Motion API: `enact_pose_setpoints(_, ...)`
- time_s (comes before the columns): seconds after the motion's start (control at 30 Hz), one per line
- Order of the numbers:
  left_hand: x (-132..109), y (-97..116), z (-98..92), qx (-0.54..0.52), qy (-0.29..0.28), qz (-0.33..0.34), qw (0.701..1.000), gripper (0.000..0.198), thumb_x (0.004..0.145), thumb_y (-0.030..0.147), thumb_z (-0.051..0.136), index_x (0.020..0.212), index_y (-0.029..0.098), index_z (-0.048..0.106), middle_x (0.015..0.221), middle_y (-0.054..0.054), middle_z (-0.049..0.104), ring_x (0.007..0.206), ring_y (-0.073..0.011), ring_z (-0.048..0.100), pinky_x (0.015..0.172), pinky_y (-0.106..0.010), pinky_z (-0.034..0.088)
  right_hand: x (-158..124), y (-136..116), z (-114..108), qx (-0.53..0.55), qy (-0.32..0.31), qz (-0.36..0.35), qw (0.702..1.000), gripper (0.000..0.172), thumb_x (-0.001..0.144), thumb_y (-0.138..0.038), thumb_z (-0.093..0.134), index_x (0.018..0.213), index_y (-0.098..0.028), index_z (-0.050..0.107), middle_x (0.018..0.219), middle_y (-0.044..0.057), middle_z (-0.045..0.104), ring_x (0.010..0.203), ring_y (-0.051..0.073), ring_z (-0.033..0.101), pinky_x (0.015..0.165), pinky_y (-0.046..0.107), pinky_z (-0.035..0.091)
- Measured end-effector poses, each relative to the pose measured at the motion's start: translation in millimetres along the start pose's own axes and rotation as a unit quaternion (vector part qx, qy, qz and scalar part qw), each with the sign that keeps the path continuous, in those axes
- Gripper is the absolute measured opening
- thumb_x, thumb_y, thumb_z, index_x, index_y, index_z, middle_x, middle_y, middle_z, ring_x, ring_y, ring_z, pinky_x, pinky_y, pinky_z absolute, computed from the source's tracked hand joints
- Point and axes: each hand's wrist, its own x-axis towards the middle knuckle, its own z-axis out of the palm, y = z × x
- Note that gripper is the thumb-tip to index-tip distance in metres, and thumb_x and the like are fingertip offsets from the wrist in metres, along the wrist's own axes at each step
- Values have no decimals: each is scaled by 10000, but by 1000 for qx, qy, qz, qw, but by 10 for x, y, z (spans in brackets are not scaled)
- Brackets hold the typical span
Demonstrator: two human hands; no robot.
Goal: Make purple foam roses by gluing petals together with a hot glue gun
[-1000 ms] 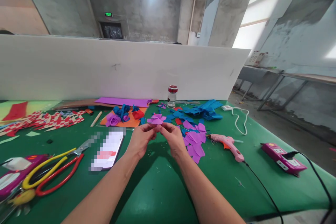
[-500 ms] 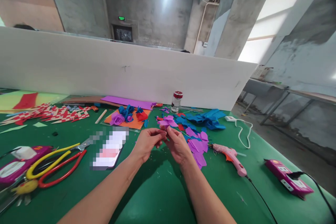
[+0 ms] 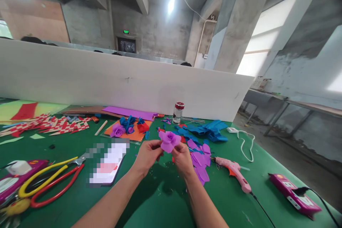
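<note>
A purple paper flower (image 3: 170, 141) with a curled centre and spread petals faces me between my two hands. The fingers of my left hand (image 3: 150, 155) are closed at its left edge. My right hand (image 3: 182, 158) pinches it from the right. The flower hides some of the fingertips. Just right of my right hand lie loose purple petals (image 3: 200, 162). Behind them are crumpled blue paper pieces (image 3: 211, 130). Finished-looking purple flowers (image 3: 117, 130) and blue and red ones rest on an orange sheet (image 3: 128, 135).
A pink glue gun (image 3: 235, 172) lies at right, near a purple power strip (image 3: 295, 194). To the left are a phone (image 3: 109, 164) and scissors (image 3: 57, 181) with yellow and red handles. A red-lidded glass jar (image 3: 178, 113) stands before a white partition (image 3: 107, 78).
The flower has been tipped up toward me, so its open face now shows between my hands. My view has tilted upward a little.
</note>
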Motion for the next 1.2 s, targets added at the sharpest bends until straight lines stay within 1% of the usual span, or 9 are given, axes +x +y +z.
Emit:
enact_pose_setpoints(0.1, 29, 47, -69, -2, -14, 22, 1000, 203, 621, 284, 749, 760, 136, 731, 589, 5, 618, 482, -85, 452, 451, -206, 347, -21, -73, -48, -125, 5, -120, 985, 94, 800, -256, 652, 778, -214, 733, 909, 43, 690, 883, 208, 584, 724, 298, 456)
enact_pose_setpoints(0.2, 78, 72, -173, -25, -12, 30, 999, 342, 651, 342, 751, 925, 140, 722, 766, -53, 692, 553, -111, 516, 463, -212, 368, -56, -160, -83, -201, -4, -222, 954, 140, 835, -191, 598, 779, -225, 722, 869, 36, 675, 857, 201, 567, 740, 313, 444)
enact_pose_setpoints(0.33, 114, 100, -287, -41, 39, 45, 997, 344, 695, 378, 727, 943, 140, 707, 810, -66, 689, 579, -119, 529, 467, -216, 381, -91, -236, -113, -268, -11, -323, 907, 159, 852, -172, 575, 896, -245, 710, 857, 37, 677, 850, 219, 559, 762, 356, 445)
enact_pose_setpoints(0.4, 103, 144, -325, -46, 36, 59, 997, 315, 726, 398, 705, 908, 141, 713, 806, -65, 683, 592, -120, 525, 491, -225, 394, -95, -251, -120, -298, -24, -348, 888, 199, 866, -170, 558, 978, -253, 701, 888, 45, 684, 865, 230, 561, 779, 379, 449)
enact_pose_setpoints(0.53, 54, 277, -429, -14, -54, 68, 996, 358, 827, 460, 596, 758, 136, 732, 739, -69, 670, 667, -144, 537, 618, -258, 421, -89, -243, -103, -345, -75, -360, 863, 264, 905, -145, 524, 1077, -268, 681, 893, 49, 691, 868, 226, 565, 770, 376, 457)
enact_pose_setpoints(0.67, 31, 381, -597, 56, -103, 13, 993, 457, 853, 512, 537, 655, 141, 718, 679, -59, 657, 653, -148, 510, 654, -278, 398, -96, -213, -44, -355, -122, -355, 856, 246, 925, -155, 524, 1084, -268, 673, 872, 43, 702, 853, 211, 565, 755, 355, 454)
enact_pose_setpoints(0.93, 16, 630, -714, 140, -248, -29, 958, 294, 792, 415, 656, 676, 151, 711, 767, -40, 649, 743, -161, 544, 716, -286, 401, -107, -150, 41, -330, -176, -345, 861, 224, 941, -200, 513, 1076, -258, 682, 841, 38, 709, 824, 193, 570, 738, 344, 440)
enact_pose_setpoints(1.07, 43, 732, -696, 146, -277, -58, 948, 183, 708, 348, 739, 693, 166, 726, 722, -19, 644, 697, -140, 529, 662, -267, 385, -106, -180, 51, -326, -182, -329, 867, 236, 937, -176, 512, 1076, -256, 684, 845, 38, 712, 811, 188, 576, 731, 337, 441)
enact_pose_setpoints(1.2, 40, 797, -676, 183, -284, -47, 940, 124, 681, 305, 744, 692, 181, 739, 652, -5, 642, 628, -125, 512, 593, -253, 356, -114, -207, 55, -320, -183, -322, 872, 238, 937, -167, 502, 1054, -256, 689, 839, 36, 705, 806, 181, 582, 727, 325, 447)
